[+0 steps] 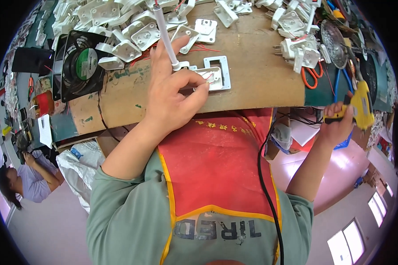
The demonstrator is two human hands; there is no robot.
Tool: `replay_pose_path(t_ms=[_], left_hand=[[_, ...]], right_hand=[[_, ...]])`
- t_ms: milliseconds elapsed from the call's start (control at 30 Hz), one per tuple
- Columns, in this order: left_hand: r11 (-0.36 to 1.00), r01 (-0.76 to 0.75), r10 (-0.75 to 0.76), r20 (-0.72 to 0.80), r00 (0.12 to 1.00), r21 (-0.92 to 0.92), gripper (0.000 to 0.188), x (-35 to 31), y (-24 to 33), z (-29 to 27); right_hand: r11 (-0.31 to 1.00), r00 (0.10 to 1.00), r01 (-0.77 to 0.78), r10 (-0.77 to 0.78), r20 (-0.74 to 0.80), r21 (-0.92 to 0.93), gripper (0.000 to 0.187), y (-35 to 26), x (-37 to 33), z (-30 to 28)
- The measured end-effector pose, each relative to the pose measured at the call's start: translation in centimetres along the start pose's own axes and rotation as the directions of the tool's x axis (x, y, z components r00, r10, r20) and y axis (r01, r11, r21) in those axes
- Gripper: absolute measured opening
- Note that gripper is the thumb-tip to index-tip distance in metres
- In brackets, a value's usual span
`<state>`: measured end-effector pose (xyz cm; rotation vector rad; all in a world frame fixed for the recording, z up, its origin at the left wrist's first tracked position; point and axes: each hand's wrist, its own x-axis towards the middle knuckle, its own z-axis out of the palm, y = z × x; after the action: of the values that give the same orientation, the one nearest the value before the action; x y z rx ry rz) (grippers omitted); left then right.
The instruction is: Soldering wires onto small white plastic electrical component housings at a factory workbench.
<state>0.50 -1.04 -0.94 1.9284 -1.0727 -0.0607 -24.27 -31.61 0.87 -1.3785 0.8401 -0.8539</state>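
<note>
My left hand (166, 95) is over the workbench, thumb and index finger pinched together at thin red wires (211, 78) in a small open white plastic housing (216, 83). The housing lies against a pale metal frame (226, 70). A white tube (165, 37) slants up beside my spread other fingers, joined to a white piece at its lower end. Out to the right, my right hand (338, 119) is closed around the black-trimmed handle of a yellow glue gun (362, 105), held off the bench's right end. Its nozzle is hard to make out.
Many white plastic housings (106, 13) are heaped along the back. A black fan (79, 64) stands at left. Orange-handled scissors (309, 78) and a round metal dish (334, 37) lie at right. A black cable (264, 176) crosses my apron. Another person (33, 176) sits far left.
</note>
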Motion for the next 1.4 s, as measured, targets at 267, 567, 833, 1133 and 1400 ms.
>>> replay_pose_path(t_ms=[267,567,833,1133,1400], left_hand=[[0.998,-0.049,0.049,-0.004,0.999,0.041,0.009,-0.1,0.0,-0.3],[0.999,-0.029,0.03,-0.01,1.0,0.045,0.01,-0.2,-0.1,-0.3],[0.992,0.02,-0.033,0.103,0.994,0.121,0.045,0.2,1.4,-2.4],[0.961,-0.074,0.026,0.179,0.983,0.268,0.04,0.9,1.9,-3.3],[0.995,0.02,-0.028,-0.076,0.997,-0.096,0.044,-0.1,3.3,-7.3]], right_hand=[[0.974,0.984,0.094,-0.122,0.127,0.207,0.058,0.1,-3.2,2.0],[0.967,0.958,0.104,-0.161,0.239,0.232,0.066,0.1,-6.2,4.8],[0.932,0.927,-0.011,-0.126,0.354,0.363,0.07,0.9,-5.7,5.9],[0.91,0.893,-0.112,-0.083,0.441,0.398,0.067,1.2,-2.9,8.9],[0.736,0.815,-0.388,-0.007,0.579,0.555,0.056,3.3,-0.7,9.4]])
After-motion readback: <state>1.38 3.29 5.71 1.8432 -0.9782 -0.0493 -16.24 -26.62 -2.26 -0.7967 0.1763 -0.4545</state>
